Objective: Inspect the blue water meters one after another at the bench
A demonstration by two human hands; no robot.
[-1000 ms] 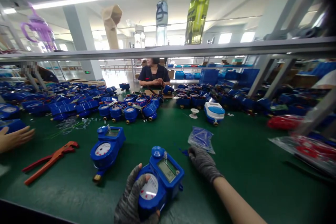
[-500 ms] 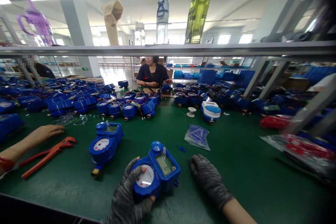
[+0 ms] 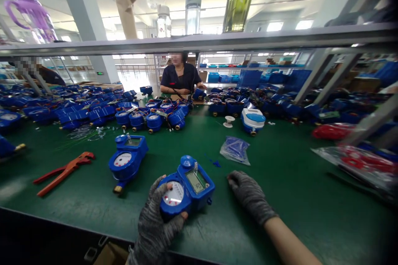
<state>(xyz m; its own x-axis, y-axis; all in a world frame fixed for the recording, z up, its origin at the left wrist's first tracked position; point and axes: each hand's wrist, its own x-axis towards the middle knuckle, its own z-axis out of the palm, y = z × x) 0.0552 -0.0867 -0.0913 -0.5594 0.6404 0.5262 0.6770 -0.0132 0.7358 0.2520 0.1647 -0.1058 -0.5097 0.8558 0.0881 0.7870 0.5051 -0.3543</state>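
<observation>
My left hand (image 3: 158, 219), in a grey fingerless glove, grips a blue water meter (image 3: 174, 193) by its round dial end. The meter is tilted toward me, its small display and round blue cap showing. To the right, my right hand (image 3: 247, 194), gloved alike, rests on the green tabletop with its fingers curled together; their undersides are hidden. Beyond that hand lies a clear bag of blue pieces (image 3: 235, 150), with a few loose blue bits (image 3: 215, 163) beside it. A second blue water meter (image 3: 127, 159) with a brass fitting stands left of the held one.
Orange-handled cutting pliers (image 3: 66, 172) lie on the left. Many blue meters (image 3: 154, 122) with wires crowd the back. A white spool (image 3: 229, 122) and a white-and-blue meter (image 3: 253, 121) stand mid-right. Bagged red parts (image 3: 363, 159) lie far right. A shelf (image 3: 199, 42) crosses above; a person (image 3: 180, 76) sits opposite.
Another person's bare hand at the left has gone from view, and a meter at the far left edge has shifted. The view has tilted down; both my hands keep their pose.
</observation>
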